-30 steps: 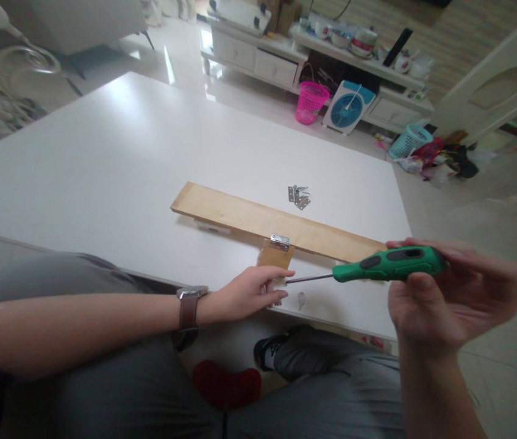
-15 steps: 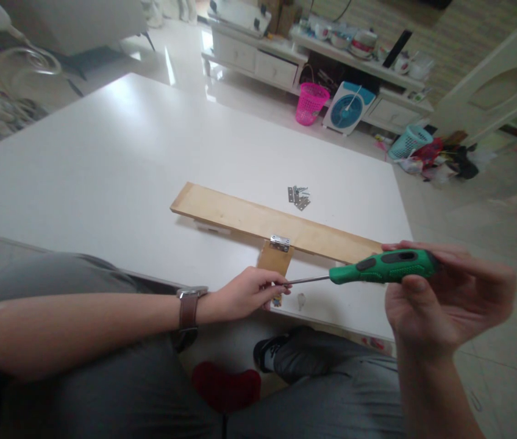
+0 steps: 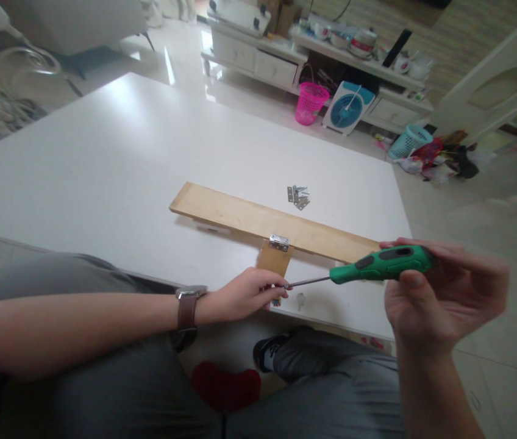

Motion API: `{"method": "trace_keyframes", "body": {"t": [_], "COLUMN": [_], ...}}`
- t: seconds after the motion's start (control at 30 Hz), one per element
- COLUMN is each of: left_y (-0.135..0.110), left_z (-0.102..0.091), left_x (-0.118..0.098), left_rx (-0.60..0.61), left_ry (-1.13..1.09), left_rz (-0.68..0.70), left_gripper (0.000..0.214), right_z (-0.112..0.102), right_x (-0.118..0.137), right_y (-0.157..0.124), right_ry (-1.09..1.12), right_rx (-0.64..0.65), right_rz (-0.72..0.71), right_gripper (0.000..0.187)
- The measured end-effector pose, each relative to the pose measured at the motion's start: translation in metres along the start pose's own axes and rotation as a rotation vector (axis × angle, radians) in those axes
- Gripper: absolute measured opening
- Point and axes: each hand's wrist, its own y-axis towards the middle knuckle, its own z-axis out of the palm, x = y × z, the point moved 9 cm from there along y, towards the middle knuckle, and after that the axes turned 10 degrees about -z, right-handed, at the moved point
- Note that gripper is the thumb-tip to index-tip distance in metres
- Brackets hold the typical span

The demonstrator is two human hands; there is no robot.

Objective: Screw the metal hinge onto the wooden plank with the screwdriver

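Observation:
My right hand [image 3: 445,299] grips a green and black screwdriver [image 3: 381,263] by its handle, the shaft pointing left. At the shaft's tip, the fingers of my left hand [image 3: 249,294] are pinched together; whatever they hold there is too small to name. Just beyond my left fingers lies a short wooden piece [image 3: 277,258], its near part hidden by the hand. A metal hinge [image 3: 279,242] sits where this piece meets the edge of a long wooden board [image 3: 235,211]. The screwdriver handle covers part of the board's right end.
Loose hinges and screws [image 3: 299,197] lie in a small pile beyond the board on the white table [image 3: 103,158]. A small pale item [image 3: 301,300] rests near the front edge. On the floor behind stand a pink basket [image 3: 311,103] and a blue-white fan [image 3: 347,108].
My right hand and the screwdriver handle have shifted very slightly left and up. The left hand's pinch stays at the tip, and the boards look unmoved.

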Motion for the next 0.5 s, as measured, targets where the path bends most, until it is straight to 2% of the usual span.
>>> {"method": "trace_keyframes", "body": {"t": [0.17,0.3,0.4,0.5], "left_y": [-0.003,-0.005,-0.005,-0.005], "left_z": [0.003,0.001,-0.001,-0.002], "left_x": [-0.009,-0.008,-0.008,-0.008], "left_rx": [0.028,-0.008,-0.032,-0.043], "left_ry": [0.051,0.06,0.063,0.089], "left_rz": [0.083,0.076,0.069,0.06], "left_gripper": [0.025,0.024,0.022,0.023], "right_z": [0.003,0.015,0.019,0.019], "right_x": [-0.007,-0.01,-0.007,-0.006], "right_y": [-0.004,-0.008,-0.007,-0.004], "right_ry": [0.041,0.109,0.095,0.065], "right_rx": [-0.008,0.063,0.068,0.019], "right_rz": [0.112,0.226,0.234,0.221], "right_gripper": [0.035,0.051,0.06,0.058]}}
